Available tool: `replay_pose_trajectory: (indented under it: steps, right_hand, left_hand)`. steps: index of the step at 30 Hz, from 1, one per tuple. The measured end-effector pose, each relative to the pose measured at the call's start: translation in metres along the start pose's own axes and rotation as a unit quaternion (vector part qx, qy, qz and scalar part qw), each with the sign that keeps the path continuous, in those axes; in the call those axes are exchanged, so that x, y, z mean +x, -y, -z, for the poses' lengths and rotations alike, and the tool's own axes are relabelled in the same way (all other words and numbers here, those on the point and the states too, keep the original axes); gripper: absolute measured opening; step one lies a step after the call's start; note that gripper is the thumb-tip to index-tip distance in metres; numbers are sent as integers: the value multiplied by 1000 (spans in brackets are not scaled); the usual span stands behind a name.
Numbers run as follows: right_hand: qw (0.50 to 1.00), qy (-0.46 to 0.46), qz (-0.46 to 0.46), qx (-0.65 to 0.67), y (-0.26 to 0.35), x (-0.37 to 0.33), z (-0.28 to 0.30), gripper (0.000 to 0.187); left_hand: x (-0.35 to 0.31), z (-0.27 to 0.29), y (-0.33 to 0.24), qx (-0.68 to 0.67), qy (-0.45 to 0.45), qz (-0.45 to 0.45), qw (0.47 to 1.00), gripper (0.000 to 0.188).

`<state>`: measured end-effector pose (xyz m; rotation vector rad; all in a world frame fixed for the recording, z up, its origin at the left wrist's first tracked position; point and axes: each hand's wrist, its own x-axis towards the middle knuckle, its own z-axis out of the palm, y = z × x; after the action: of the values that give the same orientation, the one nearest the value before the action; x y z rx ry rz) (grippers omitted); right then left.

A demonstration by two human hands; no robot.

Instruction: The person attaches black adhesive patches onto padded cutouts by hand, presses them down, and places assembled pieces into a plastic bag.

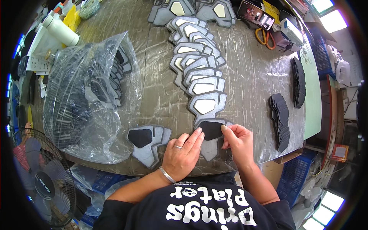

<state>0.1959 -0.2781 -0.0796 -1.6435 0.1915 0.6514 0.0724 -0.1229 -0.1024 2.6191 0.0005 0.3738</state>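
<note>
lying between the fingertips: black patch (211, 130), on the grey piece (210, 148)
left hand (184, 155): fingers extended, close together, tips at the patch's left edge
right hand (239, 142): fingers curled, thumb at its right edge; cannot tell whether pinching

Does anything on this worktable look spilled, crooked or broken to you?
Just beyond the left hand and right hand, the row of overlapping grey pieces looks askew: they fan at uneven angles, so the line bends. Nothing looks clearly spilled or damaged.
</note>
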Motion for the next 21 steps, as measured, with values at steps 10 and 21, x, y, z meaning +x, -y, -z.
replay_pose_trajectory:
  steps: [10, 21]
  right_hand:
    - [997, 18, -36, -62, 9, 3, 1, 19]
    - [858, -59, 220, -460, 7, 9, 10, 23]
  left_hand:
    - [4, -4, -3, 73, 29, -5, 997, 57]
    - [18, -6, -2, 86, 66, -29, 994, 61]
